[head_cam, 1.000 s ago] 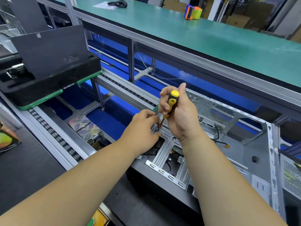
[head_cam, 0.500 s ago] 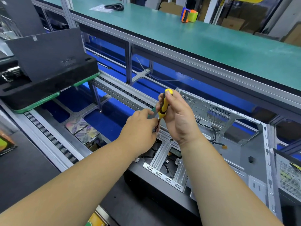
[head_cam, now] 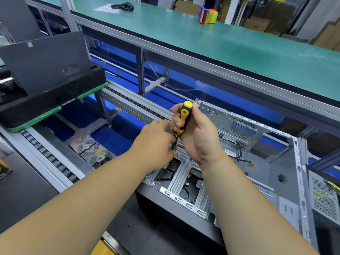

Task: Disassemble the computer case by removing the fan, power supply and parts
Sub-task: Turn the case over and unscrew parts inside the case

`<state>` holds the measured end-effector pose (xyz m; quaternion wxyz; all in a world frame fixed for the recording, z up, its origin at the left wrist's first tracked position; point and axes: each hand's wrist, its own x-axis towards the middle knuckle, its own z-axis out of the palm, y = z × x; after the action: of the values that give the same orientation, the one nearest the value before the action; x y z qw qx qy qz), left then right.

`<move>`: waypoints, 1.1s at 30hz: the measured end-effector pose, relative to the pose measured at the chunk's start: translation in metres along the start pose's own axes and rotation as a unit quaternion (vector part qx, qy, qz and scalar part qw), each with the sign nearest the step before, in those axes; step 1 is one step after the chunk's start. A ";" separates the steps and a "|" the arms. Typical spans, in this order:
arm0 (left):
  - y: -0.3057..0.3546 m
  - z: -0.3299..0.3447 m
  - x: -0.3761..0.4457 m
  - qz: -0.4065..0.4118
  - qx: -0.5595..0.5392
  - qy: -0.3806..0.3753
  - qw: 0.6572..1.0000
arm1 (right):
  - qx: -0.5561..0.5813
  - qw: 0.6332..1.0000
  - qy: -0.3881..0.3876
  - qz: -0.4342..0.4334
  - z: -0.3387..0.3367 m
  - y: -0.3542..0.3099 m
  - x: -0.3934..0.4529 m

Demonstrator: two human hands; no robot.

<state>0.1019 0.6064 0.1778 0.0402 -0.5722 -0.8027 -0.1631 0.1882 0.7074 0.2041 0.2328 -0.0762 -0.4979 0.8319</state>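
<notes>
Right hand [head_cam: 197,137] grips an upright screwdriver [head_cam: 184,117], tip down at the computer case [head_cam: 257,162] near-left corner, left hand [head_cam: 156,142] pinching beside the tip.

The computer case [head_cam: 257,162] is bare sheet metal inside, dull silver with a faint sheen, punched with slots and a round mesh of holes; its outer wall [head_cam: 165,205] is matt black. The screwdriver [head_cam: 184,116] has a glossy plastic handle, yellow with black strips. The long bench top [head_cam: 220,45] wears a matt green mat, lightly scuffed. Its frame rails [head_cam: 202,70] are brushed, pale metal. The tray [head_cam: 46,100] on the left looks like coarse black foam, matt and grainy, on a green-edged board. The panel [head_cam: 42,59] standing in it is smooth matt black. The tape dispenser [head_cam: 208,15] is shiny orange, blue and green plastic.
</notes>
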 end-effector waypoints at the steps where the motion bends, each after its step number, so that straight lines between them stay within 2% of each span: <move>1: 0.001 0.001 0.001 0.008 0.009 0.005 1.000 | 0.008 1.000 0.001 -0.004 -0.001 0.000 -0.001; 5: 0.002 0.005 0.001 0.039 0.046 0.011 0.998 | 0.018 0.999 0.018 -0.022 -0.004 -0.002 -0.004; 9: 0.001 0.008 0.001 0.052 0.064 0.008 0.997 | -0.037 0.992 0.107 -0.052 -0.003 -0.002 -0.007; 12: 0.001 0.010 0.001 0.064 0.074 -0.002 0.995 | -0.045 0.987 0.145 -0.056 -0.005 -0.004 -0.008; 15: 0.002 0.009 0.001 0.069 0.081 -0.013 0.994 | -0.146 0.974 0.162 -0.061 -0.009 -0.010 -0.009; 18: 0.006 0.008 0.003 0.069 0.113 -0.027 0.991 | -0.326 0.925 0.192 -0.047 -0.014 -0.015 -0.011; 22: 0.010 0.008 0.005 0.068 0.144 -0.042 0.986 | -0.363 0.902 0.228 -0.050 -0.017 -0.018 -0.012; 27: 0.004 0.008 0.005 0.078 0.110 -0.044 0.990 | -0.520 0.831 0.190 -0.062 -0.018 -0.030 -0.014; 31: -0.008 0.004 -0.002 0.071 0.010 -0.055 0.996 | -0.572 0.809 0.113 -0.069 -0.016 -0.035 -0.016; 33: -0.012 0.002 -0.005 0.069 -0.013 -0.067 0.995 | -0.564 0.817 0.089 -0.076 -0.012 -0.036 -0.017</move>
<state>0.0920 0.5992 0.1722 -0.0103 -0.6363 -0.7601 -0.1315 0.2186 0.7235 0.2272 0.2546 -0.2302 -0.8614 0.3744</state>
